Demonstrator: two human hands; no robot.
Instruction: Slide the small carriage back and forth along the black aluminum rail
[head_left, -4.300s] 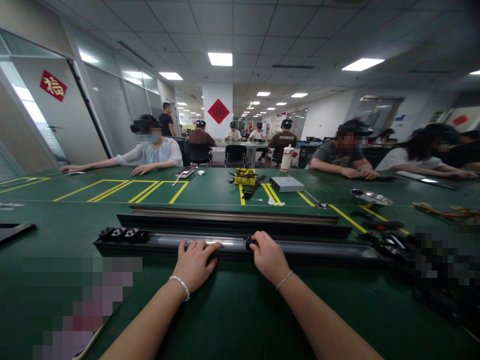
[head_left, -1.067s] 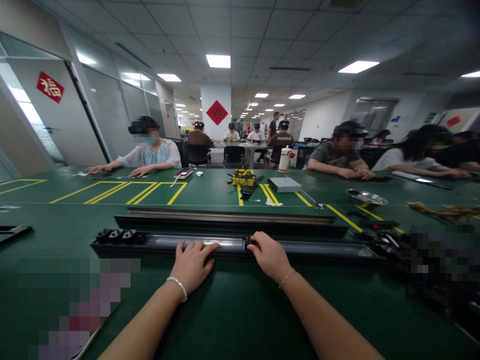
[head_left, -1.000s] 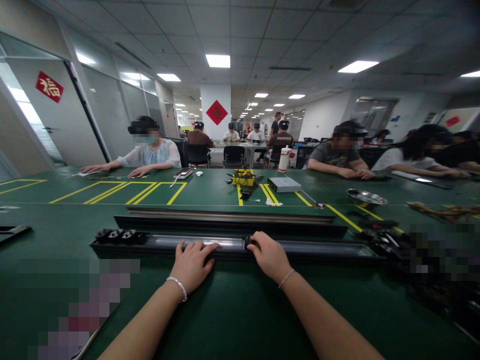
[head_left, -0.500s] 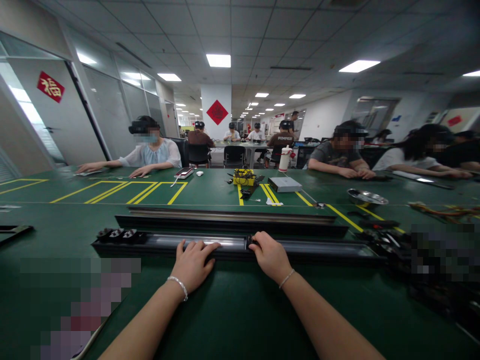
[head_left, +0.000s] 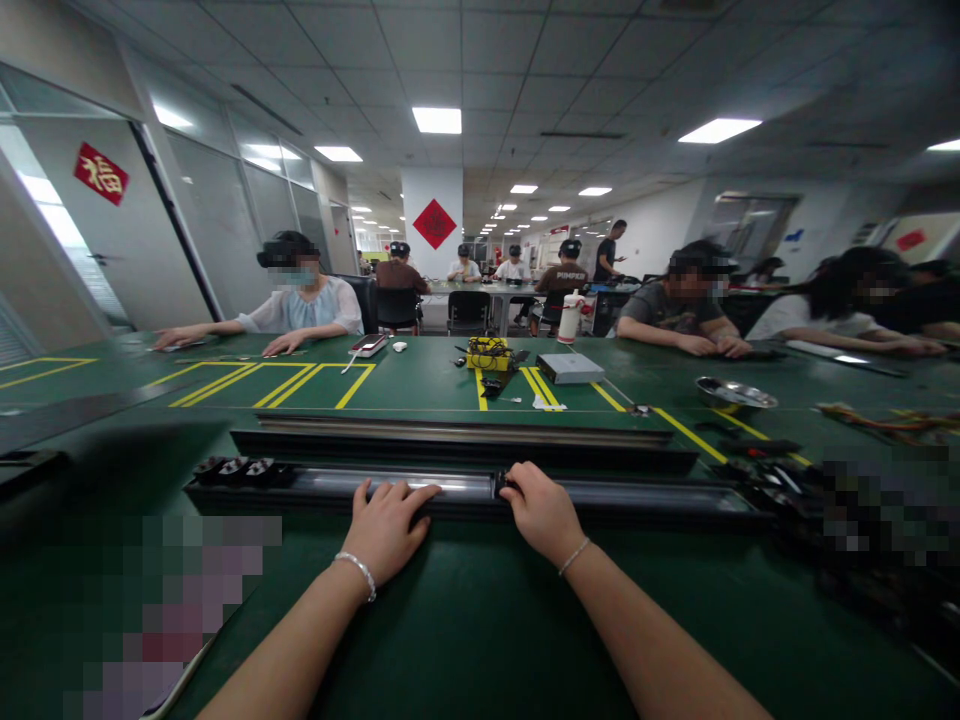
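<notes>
A long black rail (head_left: pixel 645 496) with a shiny inner channel lies across the green table in front of me. My left hand (head_left: pixel 388 530) rests on its near edge, fingers spread, holding nothing. Right of it, my right hand (head_left: pixel 541 510) pinches a small black part (head_left: pixel 501 484) that sits in the channel. Several black pieces with round metallic tops (head_left: pixel 234 468) stand at the rail's left end. Just behind lies a second long black rail (head_left: pixel 465 440).
Beyond the rails are a yellow object with black cables (head_left: pixel 487 353), a grey box (head_left: pixel 570 369), a metal bowl (head_left: pixel 733 394) and a white bottle (head_left: pixel 571 318). Dark tangled parts (head_left: pixel 795 510) lie at the right. People sit across the green table (head_left: pixel 420 385).
Both my hands look unmoved. A large dark blurred shape has come in over the table at the left. In the background, a standing person has shifted right.
</notes>
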